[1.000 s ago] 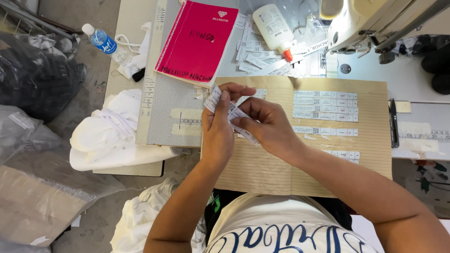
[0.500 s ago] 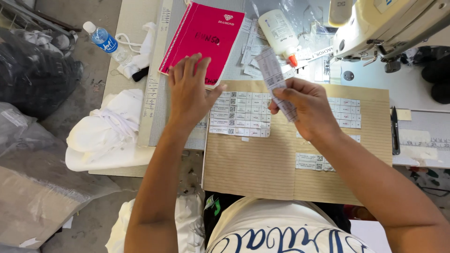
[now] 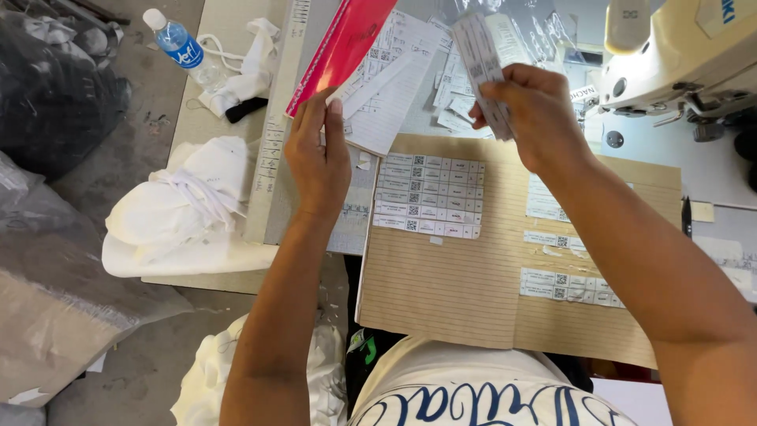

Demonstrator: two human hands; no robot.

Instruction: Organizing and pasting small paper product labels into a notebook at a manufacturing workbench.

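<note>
Your right hand (image 3: 536, 118) is pinched shut on a small stack of label strips (image 3: 482, 67), held up over the table's far side. Your left hand (image 3: 319, 154) lifts the red notebook cover (image 3: 343, 51) by its edge. Keep that pinch firm so the strips stay squared, and raise the cover clear of the loose sheets (image 3: 390, 87) before sliding anything under.
</note>
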